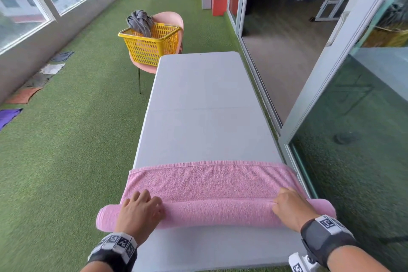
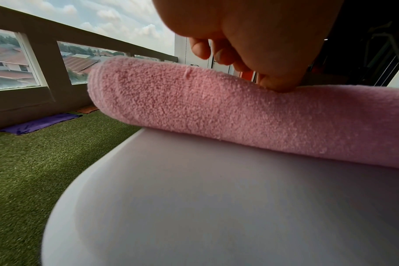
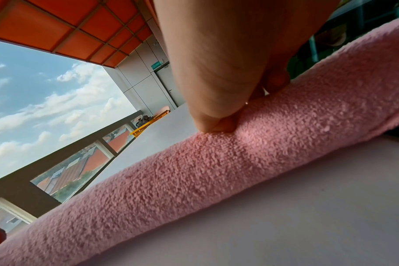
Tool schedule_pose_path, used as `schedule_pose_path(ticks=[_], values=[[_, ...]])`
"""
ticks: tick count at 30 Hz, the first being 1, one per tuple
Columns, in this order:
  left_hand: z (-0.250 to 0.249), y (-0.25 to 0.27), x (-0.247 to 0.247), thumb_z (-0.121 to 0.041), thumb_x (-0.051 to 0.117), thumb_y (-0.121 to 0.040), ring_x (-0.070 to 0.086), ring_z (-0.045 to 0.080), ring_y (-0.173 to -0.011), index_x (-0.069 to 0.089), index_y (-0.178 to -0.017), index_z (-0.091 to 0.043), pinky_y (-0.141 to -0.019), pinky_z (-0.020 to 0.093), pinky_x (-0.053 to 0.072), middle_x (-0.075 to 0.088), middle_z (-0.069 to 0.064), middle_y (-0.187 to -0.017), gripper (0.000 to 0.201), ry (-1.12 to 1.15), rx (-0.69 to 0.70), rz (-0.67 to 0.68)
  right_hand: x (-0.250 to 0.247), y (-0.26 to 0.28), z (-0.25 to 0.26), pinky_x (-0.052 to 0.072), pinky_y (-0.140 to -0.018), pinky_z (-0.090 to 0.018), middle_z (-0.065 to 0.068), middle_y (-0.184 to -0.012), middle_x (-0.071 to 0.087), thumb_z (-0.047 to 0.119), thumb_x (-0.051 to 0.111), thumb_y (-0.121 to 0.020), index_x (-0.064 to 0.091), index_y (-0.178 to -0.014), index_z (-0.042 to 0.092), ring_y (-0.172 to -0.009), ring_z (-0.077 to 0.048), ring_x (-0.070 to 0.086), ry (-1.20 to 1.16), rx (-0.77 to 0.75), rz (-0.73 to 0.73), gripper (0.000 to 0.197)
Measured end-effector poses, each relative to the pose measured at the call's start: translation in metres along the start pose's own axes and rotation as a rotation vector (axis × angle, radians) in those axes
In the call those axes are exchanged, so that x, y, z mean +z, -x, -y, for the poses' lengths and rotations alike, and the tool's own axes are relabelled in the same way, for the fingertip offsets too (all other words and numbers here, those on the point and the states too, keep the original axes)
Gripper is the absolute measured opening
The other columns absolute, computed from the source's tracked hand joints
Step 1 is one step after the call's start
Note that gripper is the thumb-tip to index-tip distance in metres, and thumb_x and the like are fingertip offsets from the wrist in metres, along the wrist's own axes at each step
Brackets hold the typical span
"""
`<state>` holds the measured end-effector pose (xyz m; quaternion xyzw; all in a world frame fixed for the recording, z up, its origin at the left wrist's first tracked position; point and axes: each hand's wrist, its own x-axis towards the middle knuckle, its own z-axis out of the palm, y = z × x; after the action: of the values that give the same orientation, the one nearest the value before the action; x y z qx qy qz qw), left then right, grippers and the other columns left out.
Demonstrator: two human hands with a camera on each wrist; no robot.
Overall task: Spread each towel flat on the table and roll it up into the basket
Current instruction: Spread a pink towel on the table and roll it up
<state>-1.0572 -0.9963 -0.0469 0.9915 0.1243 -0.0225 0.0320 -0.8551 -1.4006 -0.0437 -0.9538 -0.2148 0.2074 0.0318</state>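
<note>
While I roll, here is how the job stands, label by label.

Pink towel [image 1: 212, 185]: it lies across the near end of the white table [image 1: 205, 106]. The near part is wound into a thick roll whose two ends stick out past the table's sides; a flat band beyond the roll is not yet rolled.

Left hand [image 1: 138, 212]: I rest it on top of the roll near its left end, fingers spread and bent over the crest, pressing down. I have nothing pinched.

Right hand [image 1: 291, 205]: it sits on the roll near the right end. The wrist view shows my fingertips [image 3: 219, 126] digging into the pile; whether they pinch cloth I cannot tell.

Yellow basket [image 1: 152, 40]: it stands on a pink chair [image 1: 170, 20] past the table's far left corner, with a grey cloth [image 1: 141, 22] hanging over its rim.

Done, I judge: this towel spread, and more than half rolled.

Left, I judge: finish the flat band, carry the roll to the basket, then the cloths on the grass [image 1: 33, 81] by the wall.
</note>
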Motion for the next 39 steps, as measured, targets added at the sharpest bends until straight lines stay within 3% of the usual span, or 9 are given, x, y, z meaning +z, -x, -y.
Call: schedule_pose_path(ticks=[6,11,16,22,27,29,31,36,39], values=[[0.002,-0.002,0.010,-0.042,0.037,-0.089,0.052,0.018,-0.076,0.059,-0.084,-0.028,-0.061,0.035,0.049,0.052,-0.010,-0.084,0.026,0.141,0.025,-0.092,-0.007,0.002,0.008,0.043,-0.071,-0.033,0.002,-0.112,0.052,0.027,0.050,-0.094,0.063,-0.107,0.020,-0.093,-0.019,0.062,-0.006,0.072,-0.132,0.019],[0.001,-0.001,0.005,-0.053,0.052,-0.082,0.054,0.014,-0.087,0.063,-0.092,-0.035,-0.070,0.033,0.046,0.056,-0.017,-0.093,0.023,0.089,0.050,-0.061,-0.009,0.002,0.015,0.042,-0.067,-0.028,0.000,-0.108,0.061,0.013,0.046,-0.097,0.053,-0.113,0.019,-0.091,-0.019,0.065,0.059,0.054,-0.208,0.018],[0.005,-0.001,0.006,-0.055,0.070,-0.063,0.058,0.015,-0.100,0.064,-0.106,-0.036,-0.079,0.038,0.048,0.062,-0.019,-0.104,0.047,0.048,0.067,0.037,-0.009,0.002,0.016,0.039,-0.085,-0.028,0.005,-0.105,0.057,0.014,0.049,-0.090,0.052,-0.104,0.023,-0.102,-0.017,0.050,0.000,-0.070,-0.223,0.016],[-0.002,0.000,0.004,-0.051,0.059,-0.066,0.055,0.014,-0.083,0.061,-0.076,-0.033,-0.071,0.037,0.045,0.057,-0.020,-0.078,0.021,0.005,0.061,0.019,0.000,0.004,0.001,0.025,-0.120,-0.033,0.010,-0.144,0.046,0.019,0.058,-0.085,0.046,-0.144,0.023,-0.139,-0.014,0.033,0.026,-0.114,-0.101,0.060],[-0.001,0.002,0.009,-0.047,0.045,-0.079,0.046,0.010,-0.086,0.055,-0.064,-0.028,-0.079,0.038,0.042,0.049,-0.020,-0.079,0.027,0.021,0.038,0.047,-0.005,0.007,0.002,0.040,-0.105,-0.037,0.016,-0.118,0.064,0.027,0.059,-0.079,0.069,-0.112,0.032,-0.119,-0.014,0.047,0.078,-0.120,-0.165,0.035],[0.000,0.001,0.010,-0.047,0.038,-0.085,0.042,0.010,-0.092,0.058,-0.066,-0.027,-0.085,0.038,0.039,0.046,-0.019,-0.084,0.034,0.027,0.020,0.066,-0.009,0.009,0.006,0.037,-0.106,-0.037,0.017,-0.096,0.060,0.030,0.055,-0.081,0.062,-0.085,0.032,-0.107,-0.014,0.046,0.093,-0.123,-0.147,0.009],[0.000,-0.001,0.009,-0.047,0.038,-0.085,0.043,0.011,-0.091,0.060,-0.066,-0.027,-0.081,0.039,0.042,0.045,-0.018,-0.086,0.034,0.014,0.016,0.038,-0.011,0.009,0.008,0.031,-0.111,-0.036,0.016,-0.085,0.053,0.031,0.051,-0.082,0.051,-0.074,0.029,-0.104,-0.014,0.045,0.104,-0.101,-0.098,0.008],[0.002,-0.003,0.002,-0.043,0.047,-0.079,0.048,0.018,-0.085,0.061,-0.091,-0.036,-0.068,0.039,0.047,0.051,-0.009,-0.091,0.019,0.044,0.010,-0.063,-0.005,0.003,0.003,0.043,-0.091,-0.035,0.012,-0.085,0.054,0.036,0.046,-0.086,0.058,-0.073,0.020,-0.099,-0.014,0.048,0.074,-0.034,-0.057,0.023],[0.002,-0.007,0.006,-0.039,0.042,-0.086,0.050,0.020,-0.080,0.059,-0.091,-0.030,-0.066,0.039,0.049,0.051,-0.007,-0.090,0.020,0.130,0.030,-0.114,-0.001,0.002,0.004,0.046,-0.083,-0.033,0.006,-0.099,0.052,0.035,0.049,-0.095,0.064,-0.086,0.021,-0.087,-0.014,0.056,0.000,-0.036,-0.126,0.023]])
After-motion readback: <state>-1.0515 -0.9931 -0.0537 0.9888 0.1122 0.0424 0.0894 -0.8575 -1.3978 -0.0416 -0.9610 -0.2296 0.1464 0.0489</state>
